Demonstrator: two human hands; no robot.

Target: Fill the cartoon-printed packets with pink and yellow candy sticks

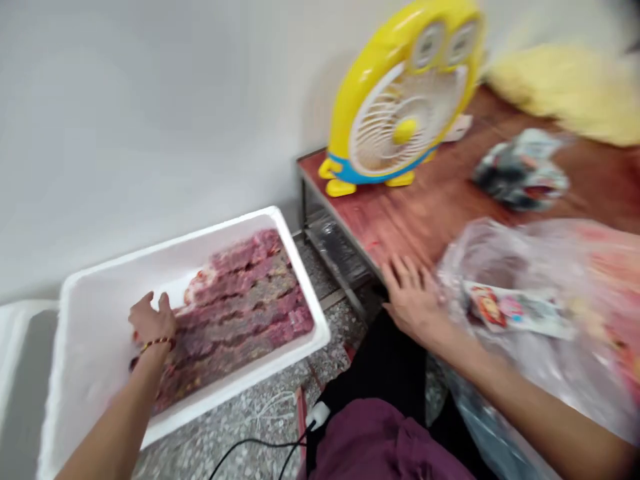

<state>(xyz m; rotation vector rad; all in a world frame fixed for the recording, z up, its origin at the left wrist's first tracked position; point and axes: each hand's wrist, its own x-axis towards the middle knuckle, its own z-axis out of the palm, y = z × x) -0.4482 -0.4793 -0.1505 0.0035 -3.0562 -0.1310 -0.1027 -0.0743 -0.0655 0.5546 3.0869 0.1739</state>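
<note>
A white foam box (300, 267) stands on the floor to the left, holding tight rows of small pink-purple plastic-wrapped packets (245, 303). My left hand (153, 320), with a beaded bracelet at its wrist, is down inside the box at the left end of the rows. Its fingers look apart and slightly bent, and I see nothing held in them. My right hand (413, 297) rests with fingers spread on the edge of the reddish-brown table (415, 227). Just right of that hand lies a large clear plastic bag (500, 267) with a printed packet (520, 310) on it.
A yellow cartoon-shaped fan (345, 127) stands at the table's far left corner. Behind the bag lies a dark printed packet (523, 170), blurred, with a yellow heap (565, 87) beyond. A black cable (250, 440) crosses the speckled floor (200, 443). Another white container (20, 333) sits left.
</note>
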